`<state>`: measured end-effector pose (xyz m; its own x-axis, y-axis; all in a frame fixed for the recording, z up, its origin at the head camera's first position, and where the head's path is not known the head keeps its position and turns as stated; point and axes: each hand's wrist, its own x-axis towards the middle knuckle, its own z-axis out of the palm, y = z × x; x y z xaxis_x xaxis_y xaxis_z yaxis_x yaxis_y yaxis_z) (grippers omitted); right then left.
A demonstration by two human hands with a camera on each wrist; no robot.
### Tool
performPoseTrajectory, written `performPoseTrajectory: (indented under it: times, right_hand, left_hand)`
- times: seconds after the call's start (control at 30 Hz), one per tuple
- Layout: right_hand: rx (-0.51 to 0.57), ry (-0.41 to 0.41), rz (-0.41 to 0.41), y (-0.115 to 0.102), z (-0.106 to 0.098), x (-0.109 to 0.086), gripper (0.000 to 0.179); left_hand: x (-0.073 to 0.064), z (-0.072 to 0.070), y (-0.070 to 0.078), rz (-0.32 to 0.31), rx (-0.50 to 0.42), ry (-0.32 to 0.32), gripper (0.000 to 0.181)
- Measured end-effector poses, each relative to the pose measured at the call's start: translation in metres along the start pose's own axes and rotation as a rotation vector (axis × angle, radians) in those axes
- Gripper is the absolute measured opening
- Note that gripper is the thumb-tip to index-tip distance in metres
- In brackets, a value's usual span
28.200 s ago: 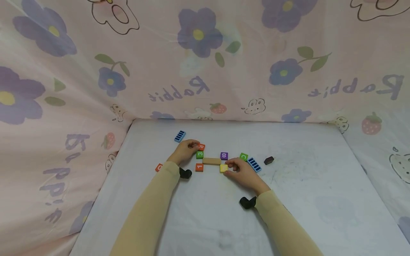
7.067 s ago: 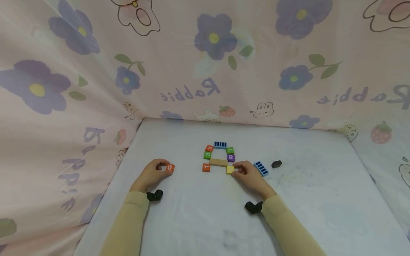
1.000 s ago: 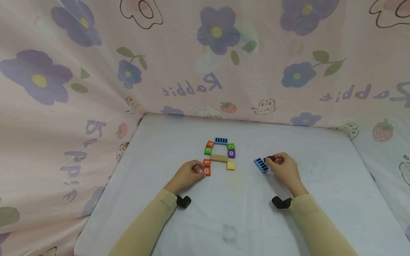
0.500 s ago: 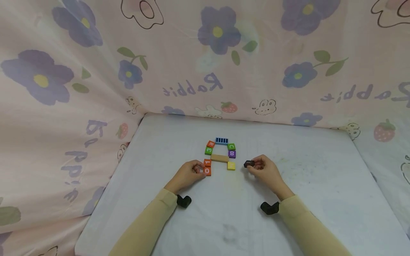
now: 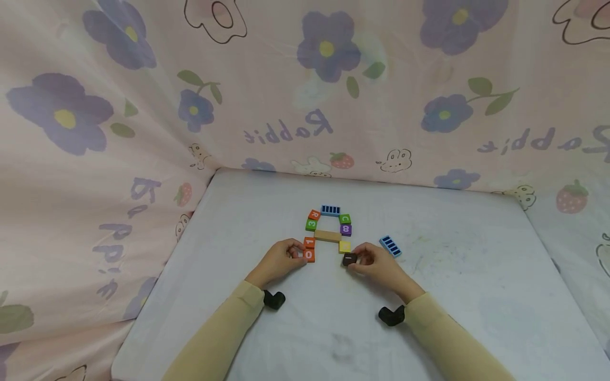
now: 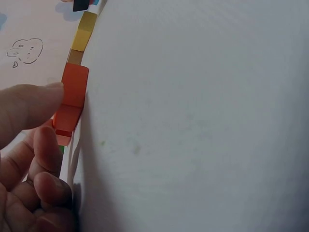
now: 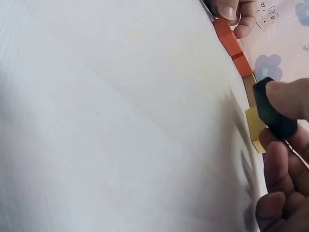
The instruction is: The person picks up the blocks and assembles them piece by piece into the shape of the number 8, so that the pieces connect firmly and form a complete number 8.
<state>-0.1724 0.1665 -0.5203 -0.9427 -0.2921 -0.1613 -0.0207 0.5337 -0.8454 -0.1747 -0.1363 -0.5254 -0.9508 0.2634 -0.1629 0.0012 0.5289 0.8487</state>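
My left hand (image 5: 280, 260) pinches an orange block marked 0 (image 5: 308, 255) between thumb and fingers, just below an orange block marked 1 (image 5: 309, 242). In the right hand (image 5: 380, 265) is a dark brown block (image 5: 350, 259), gripped by thumb and fingertips close in front of a yellow block (image 5: 344, 247). The right wrist view shows the dark block (image 7: 273, 108) raised and tilted, overlapping the yellow one (image 7: 256, 128). A plain wooden bar (image 5: 328, 236) lies across between the two columns of blocks.
Beyond the bar are orange R (image 5: 314, 214), green 3 (image 5: 311, 225), green C (image 5: 345, 218) and purple 8 (image 5: 346, 229) blocks, with a blue slotted block (image 5: 331, 210) at the top. Another blue slotted block (image 5: 391, 246) lies right, behind the right hand. Patterned cloth (image 5: 267, 90) walls the table.
The orange 0 block came from the left to below the 1. The right hand left the yellow block, picked up the dark block and carried it left. Earlier, a blue block reached the top.
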Motion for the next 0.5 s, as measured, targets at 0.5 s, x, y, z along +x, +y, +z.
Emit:
performPoseTrajectory:
  times: [0.5]
  right_hand:
    - [-0.089,-0.013,0.014,0.0019,0.0084,0.0002,0.035]
  left_hand:
    - [-0.0009,-0.0004,-0.0019,0.016,-0.026,0.008,0.025]
